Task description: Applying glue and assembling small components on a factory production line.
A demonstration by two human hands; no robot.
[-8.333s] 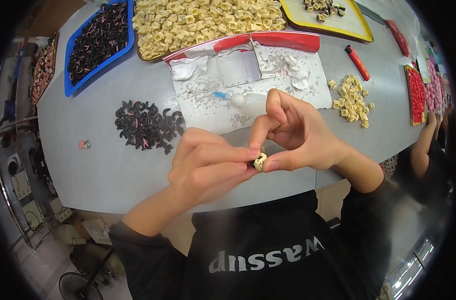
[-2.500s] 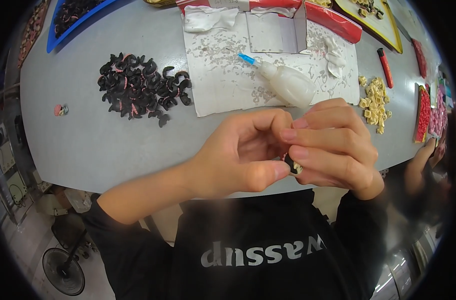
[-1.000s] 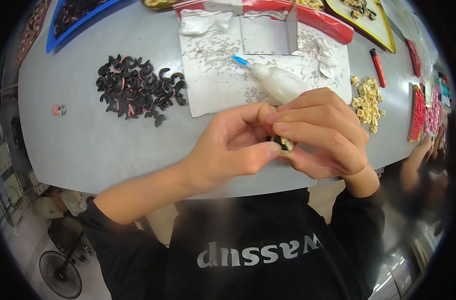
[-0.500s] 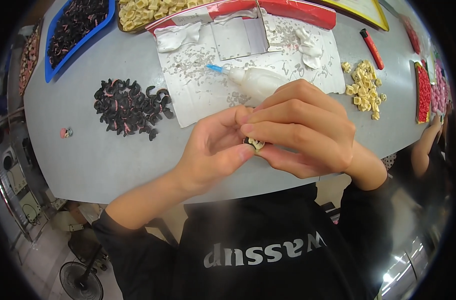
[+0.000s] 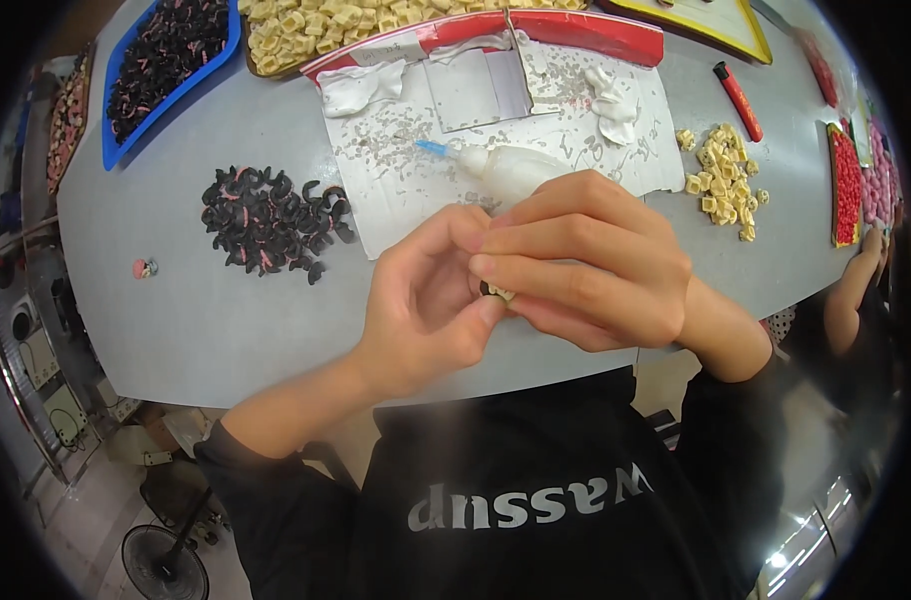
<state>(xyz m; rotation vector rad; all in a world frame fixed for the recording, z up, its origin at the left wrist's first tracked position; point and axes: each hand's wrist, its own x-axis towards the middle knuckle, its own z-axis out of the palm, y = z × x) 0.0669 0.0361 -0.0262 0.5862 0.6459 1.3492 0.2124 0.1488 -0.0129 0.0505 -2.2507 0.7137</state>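
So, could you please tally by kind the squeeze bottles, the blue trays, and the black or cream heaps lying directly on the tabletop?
Squeeze bottle: 1
Blue tray: 1
Black heap: 1
Cream heap: 1
Total: 4

A dark fan (image 5: 164,566) stands between seven and eight o'clock, a small pink-and-blue piece (image 5: 145,268) sits at nine, and a red, black-ended tool (image 5: 742,107) lies at two.
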